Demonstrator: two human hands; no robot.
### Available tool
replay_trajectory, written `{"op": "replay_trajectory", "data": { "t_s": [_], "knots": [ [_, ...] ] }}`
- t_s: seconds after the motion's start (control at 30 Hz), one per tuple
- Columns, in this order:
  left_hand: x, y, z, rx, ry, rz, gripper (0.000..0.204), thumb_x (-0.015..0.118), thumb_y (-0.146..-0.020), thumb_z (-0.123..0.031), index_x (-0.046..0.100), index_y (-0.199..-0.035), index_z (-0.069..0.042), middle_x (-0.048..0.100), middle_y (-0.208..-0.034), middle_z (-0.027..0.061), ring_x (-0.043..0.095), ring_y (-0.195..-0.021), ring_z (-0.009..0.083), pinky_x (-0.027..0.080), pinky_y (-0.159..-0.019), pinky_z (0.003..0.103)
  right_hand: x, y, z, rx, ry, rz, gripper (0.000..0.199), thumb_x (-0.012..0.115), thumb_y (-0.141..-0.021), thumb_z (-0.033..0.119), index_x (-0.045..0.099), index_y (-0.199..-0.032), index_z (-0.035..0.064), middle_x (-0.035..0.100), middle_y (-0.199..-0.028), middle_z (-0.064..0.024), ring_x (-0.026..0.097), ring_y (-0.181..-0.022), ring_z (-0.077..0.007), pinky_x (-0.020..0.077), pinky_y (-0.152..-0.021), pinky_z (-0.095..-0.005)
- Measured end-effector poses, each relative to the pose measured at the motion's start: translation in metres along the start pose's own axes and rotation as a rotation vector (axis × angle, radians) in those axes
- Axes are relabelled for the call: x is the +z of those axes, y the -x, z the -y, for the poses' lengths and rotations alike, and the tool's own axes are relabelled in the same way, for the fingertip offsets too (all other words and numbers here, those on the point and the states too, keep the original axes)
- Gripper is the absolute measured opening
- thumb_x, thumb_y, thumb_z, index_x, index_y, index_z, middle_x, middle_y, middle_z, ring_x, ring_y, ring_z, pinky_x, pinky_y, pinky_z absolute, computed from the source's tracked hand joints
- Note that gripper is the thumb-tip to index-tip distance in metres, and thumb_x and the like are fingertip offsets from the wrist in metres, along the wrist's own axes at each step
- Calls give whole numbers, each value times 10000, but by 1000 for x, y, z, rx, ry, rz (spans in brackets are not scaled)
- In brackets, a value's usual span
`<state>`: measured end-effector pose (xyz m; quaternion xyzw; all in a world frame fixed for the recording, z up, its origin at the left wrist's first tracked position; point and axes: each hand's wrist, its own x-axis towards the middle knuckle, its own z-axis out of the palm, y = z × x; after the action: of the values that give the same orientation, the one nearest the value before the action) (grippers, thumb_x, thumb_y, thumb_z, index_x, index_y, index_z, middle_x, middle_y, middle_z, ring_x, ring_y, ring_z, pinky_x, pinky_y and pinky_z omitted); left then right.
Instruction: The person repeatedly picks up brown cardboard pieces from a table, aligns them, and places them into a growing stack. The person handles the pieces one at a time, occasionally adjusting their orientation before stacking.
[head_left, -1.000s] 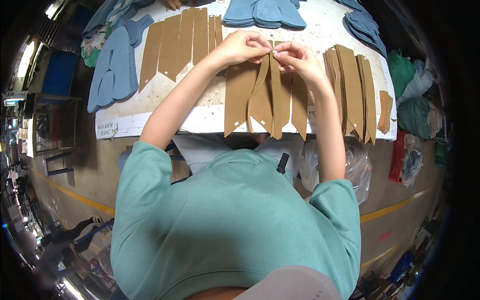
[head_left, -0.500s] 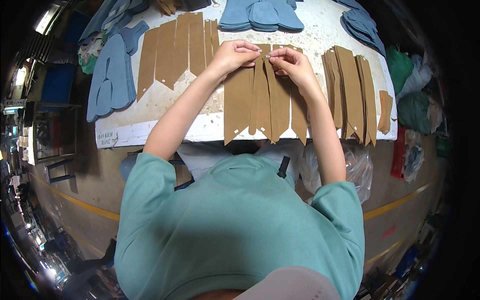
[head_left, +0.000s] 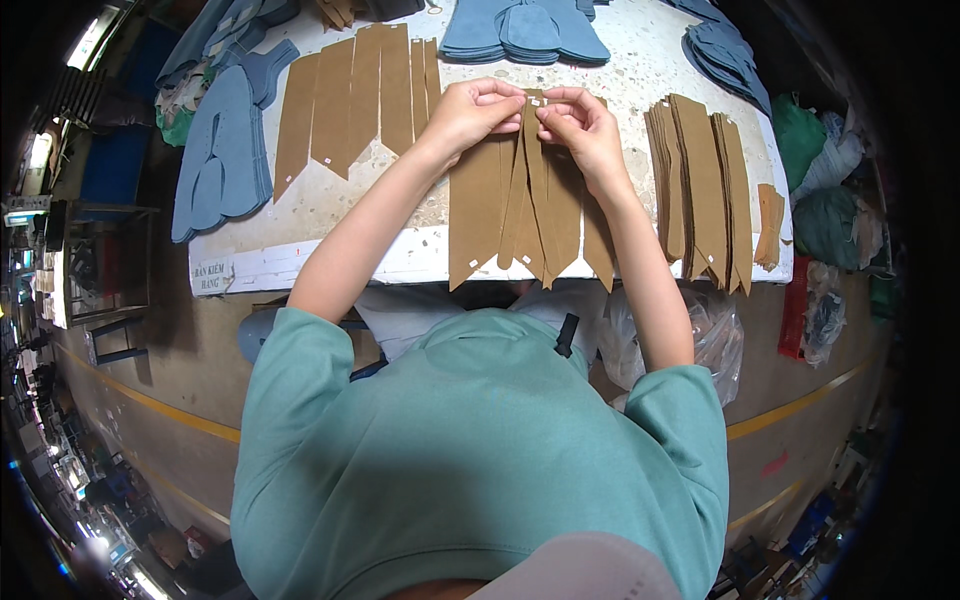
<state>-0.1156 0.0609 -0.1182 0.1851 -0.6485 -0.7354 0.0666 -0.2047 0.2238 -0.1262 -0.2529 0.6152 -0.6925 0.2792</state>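
My left hand (head_left: 482, 118) pinches the top end of a narrow brown strip (head_left: 515, 215), which looks like cut fabric or leather. Close beside it, my right hand (head_left: 582, 132) pinches the top of another brown strip (head_left: 540, 190) with thumb and forefinger. A small white sticker (head_left: 535, 102) shows between my fingertips. Both strips hang slanted over a row of pointed brown panels (head_left: 473, 225) laid at the table's front edge. These panels carry small white stickers near their points. My fingertips hide the exact grip.
Another row of brown panels (head_left: 365, 95) lies to the left, beside stacked blue-grey pieces (head_left: 222, 170). More blue-grey pieces (head_left: 525, 35) are stacked at the back. On the right stand piles of brown panels (head_left: 700, 190) and a small brown bundle (head_left: 769, 225) on the white table (head_left: 410, 255).
My hands have drawn closer together at the top. The two strips between them now meet there and slant across each other more, where a gap showed before.
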Motion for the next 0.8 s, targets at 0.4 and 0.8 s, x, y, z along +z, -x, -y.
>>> {"op": "replay_trajectory", "data": {
  "t_s": [0.4, 0.8],
  "knots": [
    [28, 20, -87, 501, -65, 287, 356, 424, -1031, -332, 582, -997, -15, 660, -823, 81, 639, -785, 117, 516, -716, 236, -1, 3, 106, -502, 290, 22, 154, 696, -867, 98, 676, -989, 6, 643, -911, -8, 580, -833, -80, 460, -798, -232],
    [44, 35, -134, 487, -10, 384, 378, 407, -1030, -362, 574, -995, -25, 526, -705, 9, 521, -629, 97, 446, -592, 220, 0, 1, 178, -422, 97, 244, 118, 685, -876, 138, 669, -953, 50, 644, -835, 14, 563, -742, -53, 417, -682, -187]
  ]
}}
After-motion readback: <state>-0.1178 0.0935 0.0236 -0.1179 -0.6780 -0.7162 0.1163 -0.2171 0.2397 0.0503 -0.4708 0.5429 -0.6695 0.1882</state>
